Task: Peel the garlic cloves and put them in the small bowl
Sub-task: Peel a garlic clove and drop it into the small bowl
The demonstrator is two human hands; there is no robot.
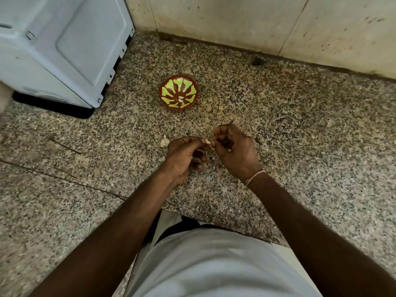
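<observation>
A small pale garlic clove (208,141) is pinched between the fingertips of my left hand (184,156) and my right hand (233,152), held above the speckled granite counter. The small bowl (194,87), brown-red with a yellow-green petal pattern, stands on the counter beyond my hands. One or two pale peeled cloves (181,99) lie at its bottom. A garlic bulb (164,140) rests on the counter just left of my left hand. Whether skin is still on the held clove is hard to tell.
A white appliance (64,46) fills the back left of the counter (300,125). A stained tiled wall (257,24) runs along the back. Bits of garlic skin (212,108) lie scattered near the bowl. The counter's front edge is by my waist.
</observation>
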